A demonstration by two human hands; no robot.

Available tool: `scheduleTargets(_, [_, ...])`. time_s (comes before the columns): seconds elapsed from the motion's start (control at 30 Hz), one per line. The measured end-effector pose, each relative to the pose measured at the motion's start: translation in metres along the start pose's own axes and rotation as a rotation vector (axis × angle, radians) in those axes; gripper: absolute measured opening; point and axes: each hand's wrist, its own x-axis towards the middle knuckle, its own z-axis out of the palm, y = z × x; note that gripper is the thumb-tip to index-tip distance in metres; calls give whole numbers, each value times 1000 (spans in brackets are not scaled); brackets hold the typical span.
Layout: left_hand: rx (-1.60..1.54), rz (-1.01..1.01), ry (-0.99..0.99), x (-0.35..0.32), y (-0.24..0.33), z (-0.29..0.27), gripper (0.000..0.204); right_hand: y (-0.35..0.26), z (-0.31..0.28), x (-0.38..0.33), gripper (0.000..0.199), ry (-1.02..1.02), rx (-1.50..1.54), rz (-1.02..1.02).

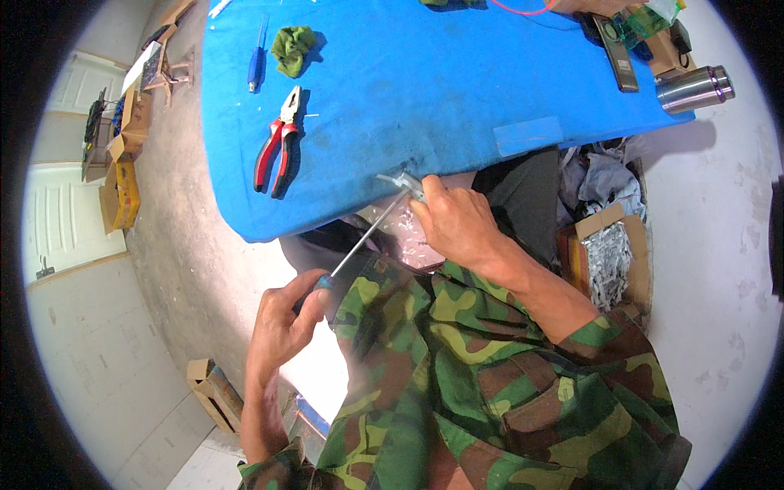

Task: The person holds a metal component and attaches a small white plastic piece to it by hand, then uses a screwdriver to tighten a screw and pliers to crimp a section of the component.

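At the edge of the blue worktop (392, 98), the right grip (454, 214) holds a pale part (411, 187); the left grip (286, 320) grasps a screwdriver (367, 234), tip at this part. Rightward, 1 cardboard box (640, 253) contains silvery strips (605, 263).

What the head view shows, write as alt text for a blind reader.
A person's left hand holds a screwdriver, its tip at a small grey part in the right hand. Pliers and a crumpled green cloth lie on the blue table.

The left hand (287, 317) pinches low while the right hand (457, 219) grips farther forward.
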Motion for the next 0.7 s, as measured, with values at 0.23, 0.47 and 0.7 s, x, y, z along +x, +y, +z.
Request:
scheduleTargets(0.23, [240, 84, 80, -4, 20, -1, 31, 4, 1, -2, 28, 64, 16, -40])
scheduleTargets(0.47, [479, 90, 64, -11, 35, -3, 29, 6, 3, -1, 26, 47, 37, -22])
scheduleTargets(0.7, [498, 97, 64, -10, 43, -4, 29, 7, 4, 0, 27, 41, 17, -52])
